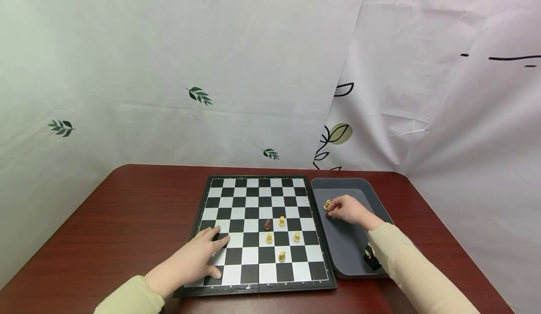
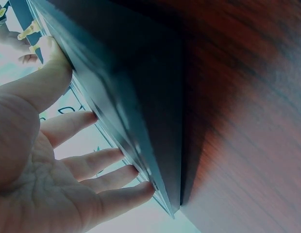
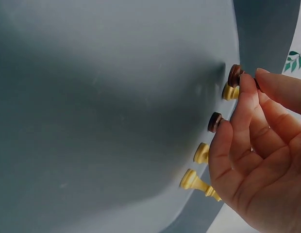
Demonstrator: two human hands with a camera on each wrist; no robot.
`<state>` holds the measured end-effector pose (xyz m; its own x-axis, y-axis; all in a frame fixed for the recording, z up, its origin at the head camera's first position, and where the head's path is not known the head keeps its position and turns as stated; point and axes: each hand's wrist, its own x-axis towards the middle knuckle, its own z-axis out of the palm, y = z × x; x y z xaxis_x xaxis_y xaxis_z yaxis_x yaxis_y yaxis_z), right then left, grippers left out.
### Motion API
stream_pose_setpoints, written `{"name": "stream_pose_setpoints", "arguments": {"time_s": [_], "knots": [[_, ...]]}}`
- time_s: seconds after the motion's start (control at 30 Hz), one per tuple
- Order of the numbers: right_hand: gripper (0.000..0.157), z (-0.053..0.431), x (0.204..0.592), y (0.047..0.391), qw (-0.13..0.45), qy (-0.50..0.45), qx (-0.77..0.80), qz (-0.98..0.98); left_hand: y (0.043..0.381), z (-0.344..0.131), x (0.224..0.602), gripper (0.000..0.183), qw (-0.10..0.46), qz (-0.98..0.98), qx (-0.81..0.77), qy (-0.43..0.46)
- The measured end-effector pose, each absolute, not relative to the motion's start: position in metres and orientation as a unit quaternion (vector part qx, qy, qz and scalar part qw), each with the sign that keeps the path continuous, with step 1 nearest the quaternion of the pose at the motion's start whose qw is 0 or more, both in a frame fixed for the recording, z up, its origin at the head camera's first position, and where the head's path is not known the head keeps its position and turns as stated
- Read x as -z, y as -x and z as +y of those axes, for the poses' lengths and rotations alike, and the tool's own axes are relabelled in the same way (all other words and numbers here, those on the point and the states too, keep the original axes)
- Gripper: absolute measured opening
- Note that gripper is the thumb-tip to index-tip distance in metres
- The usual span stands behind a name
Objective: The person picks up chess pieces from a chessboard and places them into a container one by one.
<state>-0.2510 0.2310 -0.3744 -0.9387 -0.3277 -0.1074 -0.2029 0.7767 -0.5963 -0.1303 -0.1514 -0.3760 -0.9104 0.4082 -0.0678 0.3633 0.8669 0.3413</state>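
Pale sleeves up front, a brown chess piece in the right-hand pinch

Both pale sleeves lie nearest the viewer. Reddish-brown table spreads beneath and to either side of the grip. Left of it lies the black-and-white chessboard; directly under it sits the gray tray, just beside the board.

The right hand is near the tray's left wall, thumb and forefinger closed together on the brown chess piece. Its long axis runs from the pinch toward the tray floor, base away from the fingers; whether the base touches down cannot be told. The chessboard is thus across the tray's left wall from the pinch. The left hand, well apart, is on the board's left side, fingers spread and holding nothing.

Four yellow board pieces and one dark board piece are left of the pinch and a little nearer the person. Beside the right hand's fingers are a second brown piece and yellow tray pieces.
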Motion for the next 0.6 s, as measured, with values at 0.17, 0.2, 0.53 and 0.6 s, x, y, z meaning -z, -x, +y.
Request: {"name": "stream_pose_setpoints", "arguments": {"time_s": [0.17, 0.2, 0.53, 0.6], "knots": [[0.006, 0.2299, 0.3756, 0.2510, 0.102, 0.141, 0.300, 0.938, 0.1305, -0.1518, 0.3761, 0.081, 0.071, 0.964, -0.162, -0.200], [0.006, 0.2296, 0.3757, 0.2510, 0.101, 0.141, 0.300, 0.938, 0.1305, -0.1518, 0.3761, 0.081, 0.071, 0.964, -0.162, -0.200], [0.006, 0.2262, 0.3766, 0.2501, 0.092, 0.130, 0.285, 0.945, 0.1304, -0.1517, 0.3759, 0.081, 0.072, 0.963, -0.162, -0.201], [0.007, 0.2263, 0.3766, 0.2494, 0.091, 0.132, 0.284, 0.945, 0.1305, -0.1516, 0.3755, 0.081, 0.073, 0.963, -0.162, -0.200]]}}
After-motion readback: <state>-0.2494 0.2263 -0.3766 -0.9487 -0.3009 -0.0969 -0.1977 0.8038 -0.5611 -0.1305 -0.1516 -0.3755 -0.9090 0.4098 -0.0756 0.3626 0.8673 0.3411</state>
